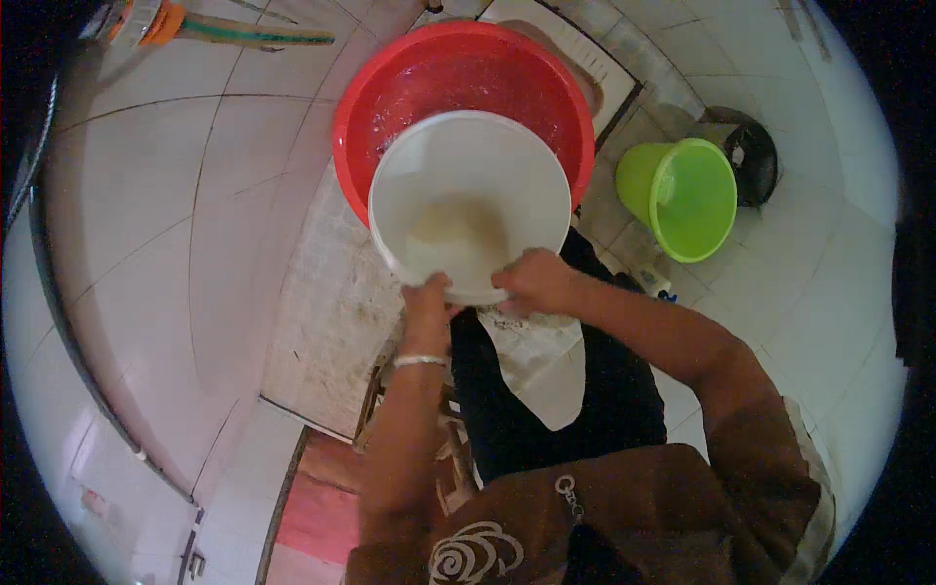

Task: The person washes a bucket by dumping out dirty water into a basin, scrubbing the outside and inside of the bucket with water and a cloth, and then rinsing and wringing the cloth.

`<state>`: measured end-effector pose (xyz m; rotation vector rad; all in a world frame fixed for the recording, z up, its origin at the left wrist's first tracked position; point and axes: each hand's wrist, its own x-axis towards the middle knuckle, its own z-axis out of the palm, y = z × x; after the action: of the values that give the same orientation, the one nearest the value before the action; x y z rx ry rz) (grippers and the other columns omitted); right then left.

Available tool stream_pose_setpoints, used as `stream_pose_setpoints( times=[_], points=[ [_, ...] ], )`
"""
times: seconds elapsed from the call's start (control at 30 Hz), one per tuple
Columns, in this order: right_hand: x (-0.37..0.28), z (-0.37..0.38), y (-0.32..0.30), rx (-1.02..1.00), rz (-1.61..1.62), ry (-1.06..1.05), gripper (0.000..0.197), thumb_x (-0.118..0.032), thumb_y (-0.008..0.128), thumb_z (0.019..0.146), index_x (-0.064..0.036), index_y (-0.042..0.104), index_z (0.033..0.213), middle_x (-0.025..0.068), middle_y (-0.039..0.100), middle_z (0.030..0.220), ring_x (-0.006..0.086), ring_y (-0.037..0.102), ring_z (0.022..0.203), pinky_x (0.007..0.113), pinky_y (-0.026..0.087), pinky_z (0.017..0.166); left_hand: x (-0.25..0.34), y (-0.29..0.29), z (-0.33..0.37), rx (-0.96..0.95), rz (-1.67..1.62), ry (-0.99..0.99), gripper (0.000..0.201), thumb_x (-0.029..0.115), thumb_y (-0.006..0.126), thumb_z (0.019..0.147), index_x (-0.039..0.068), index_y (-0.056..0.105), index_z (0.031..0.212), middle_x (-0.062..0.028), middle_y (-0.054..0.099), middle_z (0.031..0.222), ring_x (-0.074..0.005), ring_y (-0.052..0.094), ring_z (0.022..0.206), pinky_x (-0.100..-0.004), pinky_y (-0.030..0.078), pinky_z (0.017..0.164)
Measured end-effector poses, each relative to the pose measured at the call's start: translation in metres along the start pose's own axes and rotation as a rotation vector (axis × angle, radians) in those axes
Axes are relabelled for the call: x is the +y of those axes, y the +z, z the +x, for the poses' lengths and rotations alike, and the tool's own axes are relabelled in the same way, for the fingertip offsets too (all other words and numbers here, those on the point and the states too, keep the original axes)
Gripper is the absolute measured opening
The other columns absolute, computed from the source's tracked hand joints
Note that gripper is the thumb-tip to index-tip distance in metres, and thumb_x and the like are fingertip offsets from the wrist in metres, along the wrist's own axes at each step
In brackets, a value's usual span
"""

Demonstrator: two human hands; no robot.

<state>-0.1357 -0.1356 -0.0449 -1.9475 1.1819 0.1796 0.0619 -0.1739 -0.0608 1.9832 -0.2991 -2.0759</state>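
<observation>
Bucket (468,146), white, held at the red basin (463,31), cloudy brownish patch (458,229) inside.

Grips the near rim with left hand (426,297) and right hand (534,283) alike, both curled closed around the edge. Overlaps the basin's near side in view; cannot tell whether resting on it. Seems already in position, with the patch left in the bottom; beyond that, impossible to judge. Leaves little room leftward before the tiled wall (146,195), dark trouser legs (624,390) close below; more space rightward, toward the green bucket (697,185).
</observation>
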Motion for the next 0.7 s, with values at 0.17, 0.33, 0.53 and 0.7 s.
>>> stream_pose_setpoints(
  times=[0.17, 0.33, 0.53, 0.7],
  points=[
    [-0.016, 0.040, -0.046, 0.127, 0.084, -0.097, 0.032, -0.025, 0.072, 0.064, -0.0067, 0.057, 0.084, 0.0125, 0.061, 0.070, 0.0346, 0.061, 0.068, 0.045, 0.047, 0.062, 0.022, -0.032, 0.025, 0.332, 0.473, 0.615, 0.064, 0.023, 0.066, 0.071, 0.001, 0.034, 0.123, -0.0187, 0.040, 0.126, -0.0323, 0.047, 0.110, -0.0453, 0.049, 0.076],
    [0.017, 0.034, -0.111, 0.097, -0.017, -0.254, 0.028, -0.022, 0.072, 0.061, -0.0051, 0.059, 0.079, 0.0136, 0.062, 0.069, 0.0346, 0.061, 0.069, 0.046, 0.047, 0.060, 0.114, 0.051, -0.061, -0.010, 1.796, 1.215, 0.060, 0.033, 0.072, 0.067, 0.001, 0.049, 0.112, -0.0205, 0.059, 0.103, -0.0344, 0.060, 0.089, -0.0417, 0.050, 0.068],
    [0.047, 0.047, -0.141, 0.181, -0.126, -0.472, 0.032, -0.024, 0.069, 0.066, -0.0057, 0.060, 0.091, 0.0138, 0.062, 0.090, 0.0318, 0.059, 0.090, 0.046, 0.044, 0.076, 0.095, 0.049, -0.015, -0.238, 1.806, 0.934, 0.045, 0.043, 0.075, 0.064, 0.005, 0.064, 0.085, -0.0153, 0.063, 0.068, -0.0341, 0.061, 0.065, -0.0423, 0.048, 0.059],
    [0.178, 0.029, -0.126, 0.990, 0.225, 0.032, 0.045, -0.027, 0.063, 0.075, -0.0072, 0.055, 0.114, 0.0142, 0.054, 0.118, 0.0318, 0.047, 0.113, 0.044, 0.037, 0.096, 0.051, 0.051, 0.000, -0.090, 1.196, 0.798, 0.037, 0.017, 0.074, 0.073, -0.004, 0.060, 0.099, -0.0168, 0.065, 0.091, -0.0245, 0.063, 0.084, -0.0343, 0.048, 0.076]
  ],
)
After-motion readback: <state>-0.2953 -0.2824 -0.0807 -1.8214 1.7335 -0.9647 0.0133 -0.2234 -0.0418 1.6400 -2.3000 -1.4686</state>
